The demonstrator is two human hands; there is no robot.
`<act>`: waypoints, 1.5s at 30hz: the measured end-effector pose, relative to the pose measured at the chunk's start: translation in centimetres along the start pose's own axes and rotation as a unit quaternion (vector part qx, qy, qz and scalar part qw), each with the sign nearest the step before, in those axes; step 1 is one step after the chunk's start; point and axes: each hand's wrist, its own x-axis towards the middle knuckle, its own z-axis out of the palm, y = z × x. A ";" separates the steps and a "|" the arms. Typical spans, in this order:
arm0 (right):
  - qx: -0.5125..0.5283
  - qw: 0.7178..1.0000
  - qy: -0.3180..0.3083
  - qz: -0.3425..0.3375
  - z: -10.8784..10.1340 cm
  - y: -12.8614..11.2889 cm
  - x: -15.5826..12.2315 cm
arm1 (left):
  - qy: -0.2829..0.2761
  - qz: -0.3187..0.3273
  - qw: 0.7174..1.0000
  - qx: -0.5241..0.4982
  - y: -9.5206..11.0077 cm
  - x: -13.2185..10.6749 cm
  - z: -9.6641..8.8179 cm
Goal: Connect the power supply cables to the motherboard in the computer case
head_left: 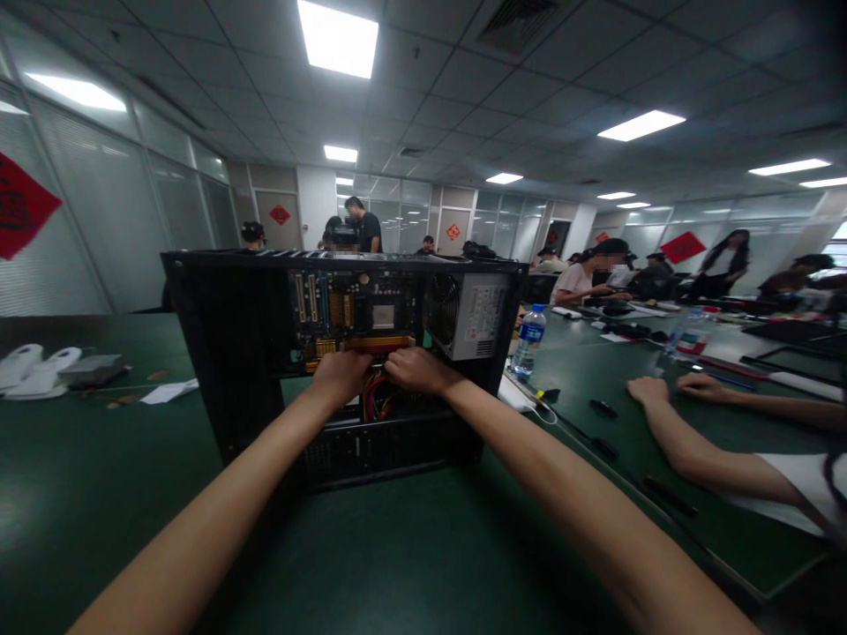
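Note:
An open black computer case [198, 353] stands on the table in front of me, its inside facing me. My left hand [341, 375] reaches in at the lower edge of the motherboard [357, 300], fingers curled and closed. Close beside it, my right hand [420, 369] is closed too, just below the orange-yellow memory slots [380, 343]. The fingertips of both hands meet near the top of a bundle of coloured cables [375, 397]. What they grip is hidden behind the knuckles. A power supply [473, 313] with a fan sits at the case's upper right.
The green table [410, 538] carries a water bottle [529, 339] and a white power strip [516, 392] right of the case. Another person's forearms [688, 441] rest at the right. White objects [43, 370] and a grey box [96, 370] lie left.

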 end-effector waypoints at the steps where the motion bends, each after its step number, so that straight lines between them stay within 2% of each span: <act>1: -0.002 1.000 0.000 -0.006 0.0 0.1 0.0 | 0.001 0.001 1.000 0.000 0.0 0.0 0.0; 9: -0.002 1.000 -0.001 -0.001 -0.4 -0.2 0.0 | 0.008 0.005 1.000 0.004 -0.2 0.1 0.3; 15: -0.006 1.000 -0.008 0.022 0.1 -0.2 0.2 | 0.010 0.001 1.000 -0.003 -0.1 0.3 0.6; 26: -0.047 0.999 -0.016 0.007 0.5 -0.3 0.5 | -0.001 -0.024 0.998 -0.053 0.1 0.0 0.3; 33: -0.039 0.998 -0.028 0.028 0.1 -0.5 0.3 | -0.011 -0.053 0.996 -0.075 0.1 0.5 0.4; 40: -0.061 0.998 -0.031 -0.005 0.2 -0.3 0.4 | 0.001 -0.023 0.993 -0.113 -0.2 0.1 0.7; 45: -0.059 0.998 -0.018 -0.009 0.4 -0.1 0.2 | 0.010 0.014 0.984 -0.178 -0.6 0.7 1.4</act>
